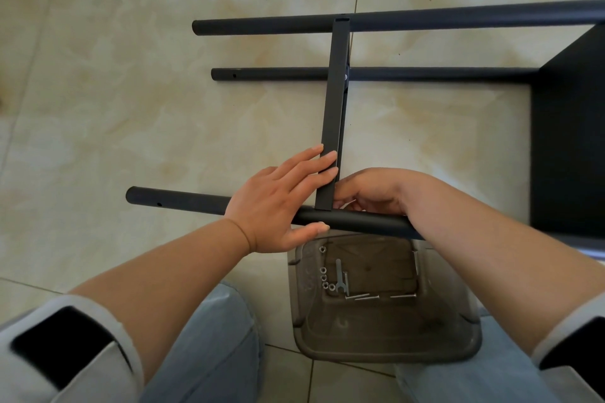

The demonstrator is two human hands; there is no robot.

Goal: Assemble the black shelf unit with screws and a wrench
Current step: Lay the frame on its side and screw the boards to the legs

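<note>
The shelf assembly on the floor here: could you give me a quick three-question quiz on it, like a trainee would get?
1. True or false: the wrench lies in the plastic bin.
2. The left hand has straight fingers on which part: A) flat crossbar B) black panel?
3. How many round tubes stretch out from the panel?

Key: 1 true; 2 A; 3 three: far tube, middle tube, near tube.
</note>
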